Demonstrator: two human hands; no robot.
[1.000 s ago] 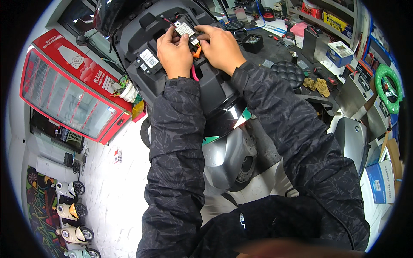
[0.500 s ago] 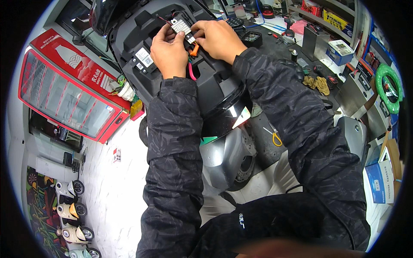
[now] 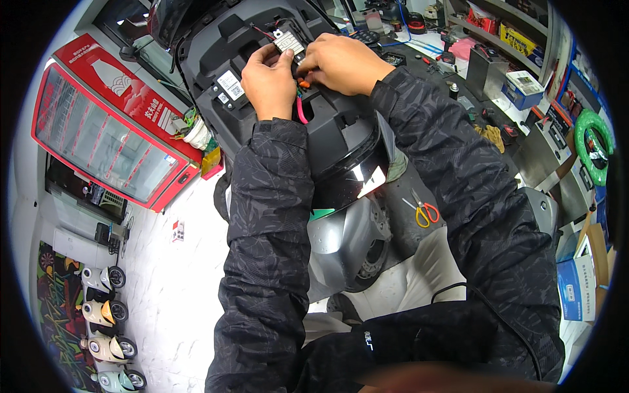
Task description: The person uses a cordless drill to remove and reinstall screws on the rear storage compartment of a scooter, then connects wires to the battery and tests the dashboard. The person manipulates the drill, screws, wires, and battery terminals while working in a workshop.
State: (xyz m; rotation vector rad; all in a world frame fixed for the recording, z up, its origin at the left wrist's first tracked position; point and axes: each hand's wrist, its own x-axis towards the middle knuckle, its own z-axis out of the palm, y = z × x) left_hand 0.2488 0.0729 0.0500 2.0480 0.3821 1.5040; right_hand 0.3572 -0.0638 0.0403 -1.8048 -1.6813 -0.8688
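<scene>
A small ribbed, silver-white electronic module [image 3: 289, 42] with thin wires is held over the black plastic body [image 3: 229, 56] of an electric scooter. My left hand [image 3: 268, 84] is closed on the module, thumb on its face and fingers behind. Close to its lower right end, my right hand [image 3: 341, 64] is closed in a pinch; what lies between its fingertips is hidden. An orange connector [image 3: 304, 84] shows just under the right fingers. A pink-red wire [image 3: 301, 111] runs down from there into an opening in the scooter body.
Scissors with yellow and red handles [image 3: 423, 215] lie on a dark surface right of the scooter's tail. A workbench [image 3: 468, 98] with tools, gloves and boxes stands at right. A red display fridge [image 3: 108, 124] is at left. Several parked scooters [image 3: 105, 314] stand at lower left.
Both hands and the module have shifted slightly right in view, as has the scooter. The right fingers now cover more of the module's lower end and the orange connector. The scissors' red handle has come into view.
</scene>
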